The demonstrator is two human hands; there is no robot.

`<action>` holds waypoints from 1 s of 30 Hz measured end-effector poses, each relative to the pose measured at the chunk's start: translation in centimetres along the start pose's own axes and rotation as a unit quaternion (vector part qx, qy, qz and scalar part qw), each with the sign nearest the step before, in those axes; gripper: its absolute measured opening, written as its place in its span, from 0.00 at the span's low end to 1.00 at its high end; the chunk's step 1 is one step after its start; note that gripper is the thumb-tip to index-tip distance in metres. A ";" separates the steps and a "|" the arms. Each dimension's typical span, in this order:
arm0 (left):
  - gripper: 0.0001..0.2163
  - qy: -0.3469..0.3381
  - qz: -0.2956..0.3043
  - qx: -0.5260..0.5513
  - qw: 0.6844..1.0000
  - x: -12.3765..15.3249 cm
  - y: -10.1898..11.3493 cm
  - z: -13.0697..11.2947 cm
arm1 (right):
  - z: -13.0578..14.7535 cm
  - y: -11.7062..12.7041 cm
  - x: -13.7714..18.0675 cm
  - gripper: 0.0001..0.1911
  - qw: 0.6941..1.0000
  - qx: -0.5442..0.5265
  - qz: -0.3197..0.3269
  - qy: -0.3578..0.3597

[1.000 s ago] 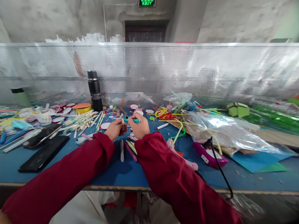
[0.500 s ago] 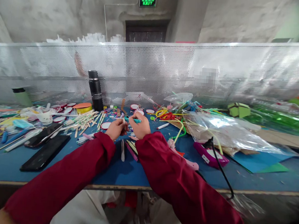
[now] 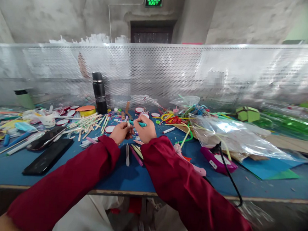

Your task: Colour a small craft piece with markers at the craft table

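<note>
My right hand [image 3: 146, 130] is closed around a teal marker pen [image 3: 140, 123], held with its tip toward my left hand. My left hand [image 3: 121, 132] pinches a small, pale, thin piece right at the pen's tip; its kind is too small to make out. Both hands are close together above the middle of the table. Just below them lie a pale flat stick [image 3: 127, 155] and a pink pen [image 3: 137, 155]. A round white lid with a red rim [image 3: 109, 129] lies left of my left hand.
A black bottle [image 3: 99, 95] stands behind a pile of wooden sticks [image 3: 89, 124]. Two dark phones lie to the left, the nearer phone [image 3: 47, 157] close to the edge. On the right are a purple glue gun-like device [image 3: 218, 161], a clear plastic bag [image 3: 237, 136] and blue sheets [image 3: 266, 167].
Both hands stay in nearly the same place with the same hold on the pen and the small piece. The whole view has shifted slightly.
</note>
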State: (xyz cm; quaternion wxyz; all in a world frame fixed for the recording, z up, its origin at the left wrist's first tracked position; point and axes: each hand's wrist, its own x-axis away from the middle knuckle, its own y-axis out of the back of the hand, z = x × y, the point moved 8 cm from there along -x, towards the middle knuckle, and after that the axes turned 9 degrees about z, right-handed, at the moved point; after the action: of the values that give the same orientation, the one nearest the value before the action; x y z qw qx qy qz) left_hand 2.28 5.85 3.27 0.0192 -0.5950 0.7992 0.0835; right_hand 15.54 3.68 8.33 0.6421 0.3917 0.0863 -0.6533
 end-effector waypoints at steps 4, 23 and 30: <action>0.11 -0.001 0.002 0.007 1.000 0.1 -0.1 -0.2 | -0.1 0.0 0.0 0.08 1.000 0.002 0.000 -0.005; 0.09 0.011 -0.002 0.027 1.000 0.1 -0.2 -0.1 | 0.6 0.7 0.0 0.09 0.998 -0.008 -0.037 0.040; 0.09 -0.008 0.003 0.004 1.000 0.0 -0.1 -0.1 | 0.9 0.1 0.1 0.09 1.000 -0.003 -0.005 0.031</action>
State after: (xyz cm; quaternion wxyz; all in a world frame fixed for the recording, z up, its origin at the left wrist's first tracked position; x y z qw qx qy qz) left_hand 2.36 5.78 3.35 0.0278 -0.5919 0.8009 0.0857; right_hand 15.28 3.07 8.92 0.6374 0.4093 0.1102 -0.6435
